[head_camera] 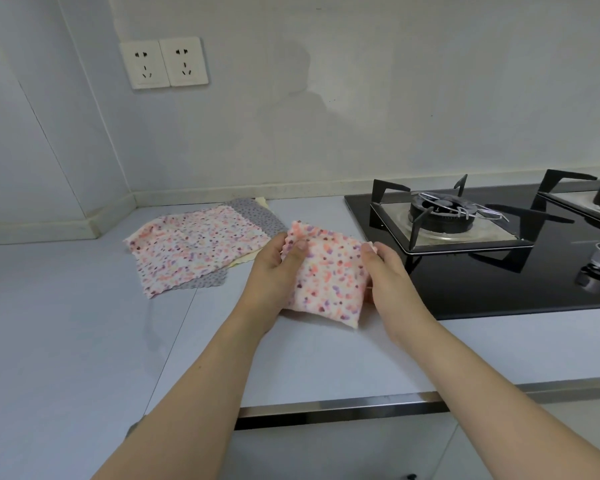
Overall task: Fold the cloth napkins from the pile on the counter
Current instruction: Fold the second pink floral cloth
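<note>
Counter point(84, 341): napkin pile point(194, 247); hands point(274, 268) point(385, 268) pinch folded napkin point(329, 271).

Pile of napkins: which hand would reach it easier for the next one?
Probably the left hand. The pile lies on its side of the folded napkin; the right hand sits nearer the stove. Both grip that napkin now.

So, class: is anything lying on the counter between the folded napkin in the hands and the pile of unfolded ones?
Nothing visible. The folded pink napkin, held by the left hand and right hand, sits just right of the pile, beside the gas hob.
</note>
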The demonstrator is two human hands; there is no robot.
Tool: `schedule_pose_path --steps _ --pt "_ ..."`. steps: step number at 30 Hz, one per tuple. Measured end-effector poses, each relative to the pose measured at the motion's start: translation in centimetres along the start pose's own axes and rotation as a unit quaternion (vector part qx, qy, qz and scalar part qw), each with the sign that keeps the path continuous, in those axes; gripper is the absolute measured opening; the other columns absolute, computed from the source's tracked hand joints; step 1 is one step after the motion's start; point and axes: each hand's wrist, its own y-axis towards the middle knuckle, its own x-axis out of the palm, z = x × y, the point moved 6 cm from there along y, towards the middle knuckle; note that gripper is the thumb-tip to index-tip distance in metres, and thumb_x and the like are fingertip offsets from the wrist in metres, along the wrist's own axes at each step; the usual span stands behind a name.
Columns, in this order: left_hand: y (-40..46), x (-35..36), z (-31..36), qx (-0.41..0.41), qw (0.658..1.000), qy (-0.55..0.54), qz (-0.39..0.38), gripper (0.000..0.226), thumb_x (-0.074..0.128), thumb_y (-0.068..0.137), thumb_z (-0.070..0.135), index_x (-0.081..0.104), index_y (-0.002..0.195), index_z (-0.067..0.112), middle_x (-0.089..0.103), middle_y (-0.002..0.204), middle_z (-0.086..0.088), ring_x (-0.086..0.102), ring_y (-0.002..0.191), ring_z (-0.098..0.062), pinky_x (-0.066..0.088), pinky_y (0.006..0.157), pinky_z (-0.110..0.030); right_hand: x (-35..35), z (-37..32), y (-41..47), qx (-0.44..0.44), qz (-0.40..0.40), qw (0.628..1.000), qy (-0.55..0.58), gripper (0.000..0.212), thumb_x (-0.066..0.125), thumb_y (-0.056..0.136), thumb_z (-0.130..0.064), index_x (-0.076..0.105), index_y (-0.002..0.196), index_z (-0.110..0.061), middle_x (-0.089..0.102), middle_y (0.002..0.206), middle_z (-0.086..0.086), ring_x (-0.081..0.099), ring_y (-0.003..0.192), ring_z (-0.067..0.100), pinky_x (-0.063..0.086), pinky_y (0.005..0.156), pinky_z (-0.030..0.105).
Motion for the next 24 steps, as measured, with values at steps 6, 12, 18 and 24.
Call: schedule_pose_path --steps 6,12,18,24 --pt "-1.0 0.3 0.8 -0.005 0.999 0.026 0.028 0.016 0.051 0.100 0.029 0.064 0.094 0.022 0.073 0.088 0.007 0.071 0.085 -0.010 0.054 0.066 -0.023 0.5 -0.5 -1.5 0.045 -0.008 0.999 -0.010 0.019 0.046 0.100 -0.029 0.056 0.111 -0.017 0.065 0.112 0.002 0.063 0.099 0.015 0.052 0.087 0.035" --pt "-3.7 1.4 1.8 -0.015 0.996 0.069 0.046 0.020 0.047 0.101 0.032 0.062 0.090 0.023 0.068 0.086 0.012 0.066 0.076 0.001 0.050 0.063 -0.014 -0.4 -1.5 -3.2 0.031 0.047 0.996 -0.068 0.022 0.037 0.101 -0.039 0.050 0.098 -0.020 0.061 0.105 0.004 0.062 0.095 0.022 0.054 0.087 0.049" --pt "-4.8 2.8 4.1 0.010 0.987 0.132 0.095 0.036 0.043 0.101 0.036 0.053 0.093 0.003 0.056 0.084 -0.012 0.054 0.078 -0.020 0.049 0.074 -0.043 -1.4 -5.0 -4.3 -0.050 0.087 0.981 -0.169 0.028 0.027 0.104 -0.035 0.042 0.107 -0.012 0.055 0.101 0.007 0.058 0.093 0.028 0.051 0.082 0.048" --pt "-4.3 3.1 5.7 0.042 0.972 0.196 0.123 0.034 0.042 0.102 0.029 0.037 0.071 0.015 0.037 0.068 0.002 0.034 0.061 -0.011 0.029 0.053 -0.025 -1.4 -7.0 -3.7 -0.131 0.096 0.958 -0.235 0.027 0.028 0.104 -0.031 0.042 0.110 -0.009 0.047 0.079 -0.003 0.049 0.073 0.021 0.038 0.065 0.035"
